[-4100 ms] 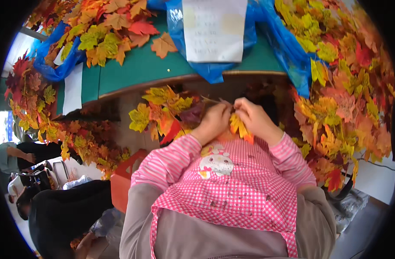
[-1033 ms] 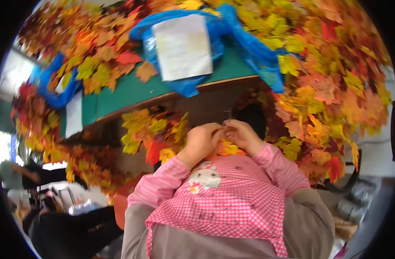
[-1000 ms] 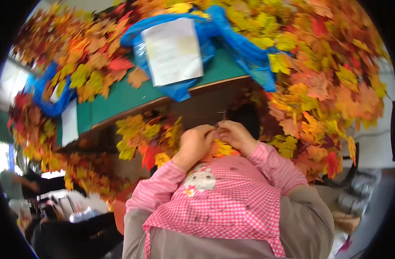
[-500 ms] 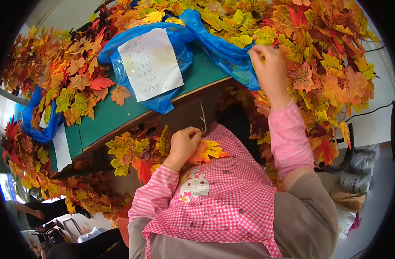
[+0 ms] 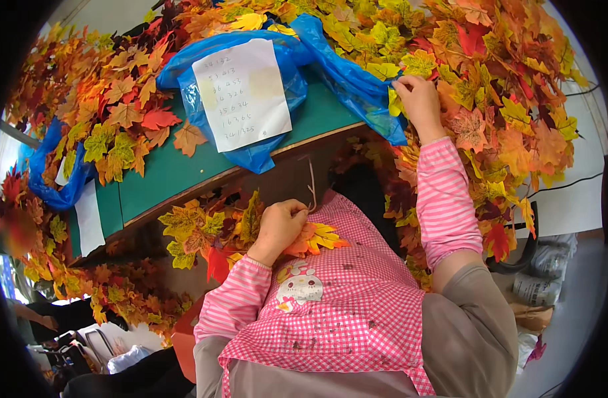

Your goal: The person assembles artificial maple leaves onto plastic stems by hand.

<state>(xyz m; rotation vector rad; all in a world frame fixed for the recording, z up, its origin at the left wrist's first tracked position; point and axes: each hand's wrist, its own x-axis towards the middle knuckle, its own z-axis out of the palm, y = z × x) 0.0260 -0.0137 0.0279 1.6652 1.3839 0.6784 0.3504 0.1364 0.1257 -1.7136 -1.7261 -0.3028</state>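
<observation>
My left hand (image 5: 279, 229) is closed in a pinch above the apron, around the stem of an artificial maple-leaf garland. The thin pale stem end (image 5: 311, 179) sticks up past the fingertips. Orange and yellow leaves (image 5: 320, 237) lie by the hand, and a mottled yellow-green bunch (image 5: 190, 229) hangs on its other side. Farther right, my right hand (image 5: 420, 109) pinches a yellow-green maple leaf (image 5: 395, 104) at the edge of the leaf pile (image 5: 470, 123). A blue plastic bag (image 5: 350, 76) lies just beside those fingers.
A paper sheet with handwriting (image 5: 242, 96) rests on the blue plastic atop the green table (image 5: 164, 159). Heaped maple leaves (image 5: 125, 86) cover the table's back and left. Another blue bag (image 5: 62, 189) hangs at the left edge. Wrapped rolls (image 5: 537, 288) stand at lower right.
My right hand has come down slightly at the pile, and a yellow-green leaf now shows under its fingertips. My left hand stays nearly in place, still pinching the stem.
</observation>
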